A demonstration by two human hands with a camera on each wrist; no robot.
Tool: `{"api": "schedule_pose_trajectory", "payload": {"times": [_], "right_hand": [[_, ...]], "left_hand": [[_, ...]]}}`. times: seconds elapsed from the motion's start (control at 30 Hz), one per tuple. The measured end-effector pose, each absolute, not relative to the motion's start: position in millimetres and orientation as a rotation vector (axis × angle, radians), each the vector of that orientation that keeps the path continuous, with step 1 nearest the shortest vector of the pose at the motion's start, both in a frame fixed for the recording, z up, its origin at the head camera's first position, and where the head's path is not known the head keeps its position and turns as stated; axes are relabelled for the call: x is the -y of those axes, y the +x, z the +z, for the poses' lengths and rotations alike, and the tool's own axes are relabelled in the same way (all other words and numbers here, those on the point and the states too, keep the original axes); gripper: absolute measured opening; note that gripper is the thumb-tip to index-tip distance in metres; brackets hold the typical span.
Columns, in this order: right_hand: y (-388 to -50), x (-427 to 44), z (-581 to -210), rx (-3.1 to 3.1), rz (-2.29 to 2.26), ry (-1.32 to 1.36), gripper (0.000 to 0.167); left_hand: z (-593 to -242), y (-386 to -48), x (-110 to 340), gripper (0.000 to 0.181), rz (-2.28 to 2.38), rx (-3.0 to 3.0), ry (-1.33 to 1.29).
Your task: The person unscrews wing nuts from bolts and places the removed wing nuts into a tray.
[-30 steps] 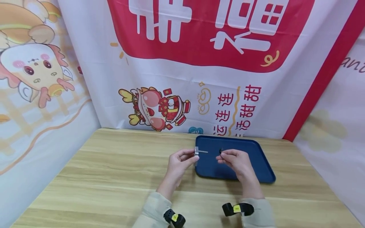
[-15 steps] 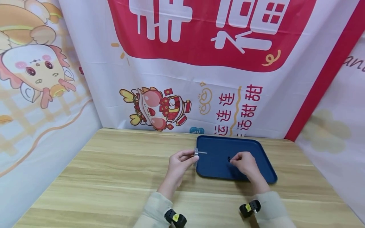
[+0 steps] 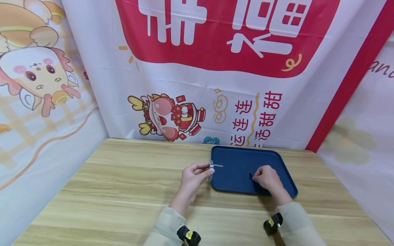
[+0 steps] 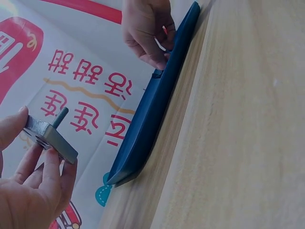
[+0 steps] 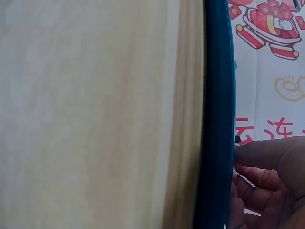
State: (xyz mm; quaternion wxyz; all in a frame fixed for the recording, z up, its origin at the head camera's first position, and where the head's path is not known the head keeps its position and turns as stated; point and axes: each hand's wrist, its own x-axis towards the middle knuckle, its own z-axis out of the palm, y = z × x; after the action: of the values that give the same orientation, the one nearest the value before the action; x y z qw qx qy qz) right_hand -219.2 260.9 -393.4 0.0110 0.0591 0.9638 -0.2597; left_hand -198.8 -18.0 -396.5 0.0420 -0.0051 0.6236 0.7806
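My left hand holds a small silvery metal block between thumb and fingers, at the tray's left edge in the head view. A threaded bolt sticks out of the block, pointing right over the tray in the head view. Low over the blue tray, my right hand pinches a small black piece at its fingertips. That piece is too small and partly hidden to tell its kind. In the right wrist view the tray's side hides some of the fingertips.
The tray lies on a wood-grain table, close to its back edge. Behind the table hangs a printed cloth with red and white lettering, and more printed cloth hangs at both sides. Each sleeve carries a black wrist camera.
My right hand has moved right and toward me, lowering the black piece from the air to near the tray's surface. The left hand with the block and bolt has hardly moved.
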Motion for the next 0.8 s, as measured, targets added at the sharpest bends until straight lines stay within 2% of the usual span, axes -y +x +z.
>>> {"api": "schedule_pose_trajectory", "payload": {"times": [0.3,0.47,0.8], "right_hand": [[-219.8,-262.8,-389.9,-2.961,-0.789,0.196,0.009],[-215.8,-256.9,-371.0,-2.993,-0.811,0.198,0.020],[-201.0,-207.8,-344.7,-2.685,-1.408,-0.135,0.028]], "left_hand": [[-396.4,-199.1,17.0,0.037,2.378,-1.885,-0.020],[-393.8,-198.7,16.0,0.038,2.386,-1.843,-0.028],[-385.3,-195.0,11.5,0.039,2.444,-1.748,0.001]]}}
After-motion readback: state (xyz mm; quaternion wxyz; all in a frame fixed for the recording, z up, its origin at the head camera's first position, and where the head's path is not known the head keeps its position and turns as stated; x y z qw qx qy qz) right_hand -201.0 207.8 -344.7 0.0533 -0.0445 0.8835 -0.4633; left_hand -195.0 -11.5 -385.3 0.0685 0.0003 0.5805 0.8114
